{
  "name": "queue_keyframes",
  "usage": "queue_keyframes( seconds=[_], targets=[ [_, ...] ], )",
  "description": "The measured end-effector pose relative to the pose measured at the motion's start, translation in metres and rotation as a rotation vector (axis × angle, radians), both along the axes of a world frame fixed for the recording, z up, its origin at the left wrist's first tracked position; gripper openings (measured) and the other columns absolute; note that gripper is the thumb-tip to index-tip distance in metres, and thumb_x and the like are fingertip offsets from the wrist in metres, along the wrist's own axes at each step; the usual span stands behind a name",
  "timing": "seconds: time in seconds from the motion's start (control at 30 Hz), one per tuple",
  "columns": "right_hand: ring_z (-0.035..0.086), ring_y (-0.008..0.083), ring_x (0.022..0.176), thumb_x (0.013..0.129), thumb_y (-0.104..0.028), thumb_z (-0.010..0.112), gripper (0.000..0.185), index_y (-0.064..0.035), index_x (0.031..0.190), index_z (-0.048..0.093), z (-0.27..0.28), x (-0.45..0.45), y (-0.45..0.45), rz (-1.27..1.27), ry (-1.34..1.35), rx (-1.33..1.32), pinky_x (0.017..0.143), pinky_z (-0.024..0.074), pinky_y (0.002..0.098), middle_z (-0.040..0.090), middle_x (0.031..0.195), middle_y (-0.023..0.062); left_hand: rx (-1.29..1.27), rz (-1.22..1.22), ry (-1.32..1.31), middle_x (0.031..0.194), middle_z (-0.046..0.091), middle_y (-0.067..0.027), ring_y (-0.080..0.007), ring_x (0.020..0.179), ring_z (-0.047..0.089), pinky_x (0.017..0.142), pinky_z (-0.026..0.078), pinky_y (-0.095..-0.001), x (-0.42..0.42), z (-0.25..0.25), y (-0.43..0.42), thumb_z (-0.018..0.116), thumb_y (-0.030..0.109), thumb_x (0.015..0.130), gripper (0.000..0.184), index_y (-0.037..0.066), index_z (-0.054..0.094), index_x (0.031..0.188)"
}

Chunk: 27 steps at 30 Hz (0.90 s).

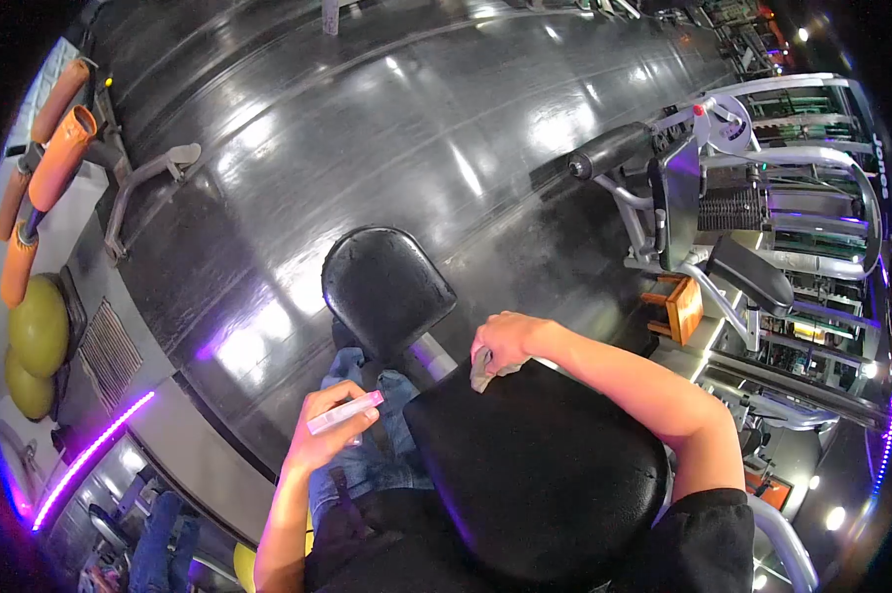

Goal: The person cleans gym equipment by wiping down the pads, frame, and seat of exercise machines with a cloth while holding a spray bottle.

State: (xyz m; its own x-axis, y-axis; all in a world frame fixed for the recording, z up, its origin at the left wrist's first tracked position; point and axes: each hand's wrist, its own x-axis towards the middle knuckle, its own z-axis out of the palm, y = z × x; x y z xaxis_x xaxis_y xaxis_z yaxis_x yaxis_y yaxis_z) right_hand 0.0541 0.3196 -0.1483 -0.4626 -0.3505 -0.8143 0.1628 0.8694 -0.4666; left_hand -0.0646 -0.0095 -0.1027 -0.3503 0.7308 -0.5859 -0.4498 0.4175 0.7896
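Grey cloth (482, 370) is bunched in the right hand (510, 341), whose fingers curl closed around it, at the far edge of a large black pad (535, 465). Left of the pad, the left hand (327, 437) has its fingers wrapped around a pale, pink-ended object (351, 409). Beyond the pad is a smaller black seat (386, 285); well to the pad's right, a wooden box (685, 308).

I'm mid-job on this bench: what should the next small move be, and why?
Probably draw the grey cloth inward across the large black pad. The right hand already has it bunched at the pad's far edge, while the left hand holds a white-and-pink object off to the side.
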Motion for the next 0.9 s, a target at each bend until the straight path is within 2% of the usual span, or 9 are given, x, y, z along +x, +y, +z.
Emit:
queue_keyframes(
  seconds=[0.07, 0.2, 0.27, 0.33, 0.47, 0.57, 0.73, 0.83, 0.9],
  targets=[
    [0.071, 0.0306, 0.095, 0.069, -0.035, 0.080, 0.044, -0.0186, 0.109, 0.075, 0.001, 0.002, -0.008, 0.005, 0.031, 0.016, 0.084, 0.0554, 0.0402, 0.074, 0.100, 0.0122, 0.005, 0.012, 0.015, 0.066, 0.058, 0.0019, -0.0044, 0.054, 0.053, 0.048, 0.037, -0.0229, -0.001, -0.002, -0.004, 0.074, 0.023, 0.086, 0.021, 0.004, 0.066, 0.087],
    [0.072, 0.0223, 0.090, 0.075, -0.028, 0.078, 0.035, -0.0169, 0.108, 0.076, 0.080, -0.038, -0.028, -0.132, -0.490, -0.091, 0.079, 0.0546, 0.0352, 0.076, 0.098, 0.0067, 0.015, 0.068, 0.000, 0.063, 0.057, 0.0025, -0.0033, 0.054, 0.052, 0.048, 0.035, -0.0218, -0.002, -0.005, -0.014, 0.074, 0.021, 0.086, 0.018, 0.004, 0.066, 0.086],
    [0.072, 0.0220, 0.091, 0.075, -0.030, 0.079, 0.037, -0.0155, 0.110, 0.075, 0.076, -0.019, -0.032, -0.106, -0.373, -0.347, 0.080, 0.0545, 0.0348, 0.076, 0.101, 0.0074, 0.005, 0.071, 0.012, 0.062, 0.057, 0.0029, -0.0029, 0.054, 0.052, 0.048, 0.035, -0.0215, -0.004, -0.007, -0.022, 0.073, 0.019, 0.086, 0.017, 0.005, 0.066, 0.086],
    [0.072, 0.0225, 0.090, 0.074, -0.031, 0.079, 0.038, -0.0149, 0.108, 0.075, 0.086, -0.021, -0.032, -0.090, -0.399, -0.296, 0.078, 0.0550, 0.0354, 0.076, 0.100, 0.0082, -0.033, 0.051, -0.006, 0.074, 0.066, -0.0029, -0.0072, 0.055, 0.055, 0.051, 0.042, -0.0243, -0.005, -0.007, -0.027, 0.070, 0.023, 0.085, 0.020, 0.004, 0.065, 0.084],
    [0.072, 0.0267, 0.090, 0.070, -0.034, 0.079, 0.042, -0.0123, 0.107, 0.075, 0.066, -0.034, -0.025, -0.053, -0.465, -0.164, 0.076, 0.0559, 0.0386, 0.075, 0.096, 0.0111, -0.033, 0.049, 0.004, 0.073, 0.065, -0.0027, -0.0075, 0.054, 0.055, 0.050, 0.041, -0.0247, -0.002, -0.014, -0.036, 0.069, 0.023, 0.085, 0.020, 0.003, 0.065, 0.083],
    [0.070, 0.0334, 0.092, 0.068, -0.038, 0.078, 0.046, -0.0119, 0.106, 0.075, 0.023, -0.032, -0.031, 0.132, -0.259, -0.013, 0.080, 0.0562, 0.0423, 0.074, 0.099, 0.0147, -0.033, 0.048, 0.003, 0.073, 0.065, -0.0023, -0.0073, 0.054, 0.055, 0.050, 0.041, -0.0245, -0.005, -0.012, -0.040, 0.070, 0.023, 0.085, 0.020, 0.004, 0.065, 0.083],
    [0.070, 0.0333, 0.096, 0.067, -0.037, 0.078, 0.044, -0.0137, 0.104, 0.074, 0.000, -0.030, -0.063, 0.200, -0.076, 0.001, 0.080, 0.0569, 0.0450, 0.073, 0.099, 0.0137, -0.037, 0.050, 0.017, 0.069, 0.062, 0.0003, -0.0052, 0.055, 0.053, 0.050, 0.038, -0.0233, -0.012, -0.006, -0.041, 0.072, 0.021, 0.084, 0.019, 0.004, 0.065, 0.084],
    [0.068, 0.0318, 0.094, 0.071, -0.036, 0.075, 0.041, -0.0128, 0.105, 0.074, 0.029, -0.045, -0.072, 0.146, -0.455, -0.180, 0.078, 0.0546, 0.0446, 0.072, 0.103, 0.0135, -0.026, 0.071, 0.029, 0.064, 0.058, 0.0032, -0.0035, 0.054, 0.052, 0.049, 0.036, -0.0229, -0.014, -0.004, -0.042, 0.073, 0.019, 0.084, 0.016, 0.005, 0.065, 0.084],
    [0.069, 0.0295, 0.096, 0.071, -0.036, 0.076, 0.043, -0.0148, 0.108, 0.074, 0.051, -0.047, -0.079, 0.155, -0.485, -0.316, 0.079, 0.0547, 0.0420, 0.073, 0.103, 0.0116, -0.009, 0.080, 0.049, 0.063, 0.058, 0.0032, -0.0037, 0.054, 0.052, 0.049, 0.036, -0.0231, -0.014, -0.004, -0.041, 0.073, 0.019, 0.084, 0.016, 0.005, 0.065, 0.084]
  ],
)
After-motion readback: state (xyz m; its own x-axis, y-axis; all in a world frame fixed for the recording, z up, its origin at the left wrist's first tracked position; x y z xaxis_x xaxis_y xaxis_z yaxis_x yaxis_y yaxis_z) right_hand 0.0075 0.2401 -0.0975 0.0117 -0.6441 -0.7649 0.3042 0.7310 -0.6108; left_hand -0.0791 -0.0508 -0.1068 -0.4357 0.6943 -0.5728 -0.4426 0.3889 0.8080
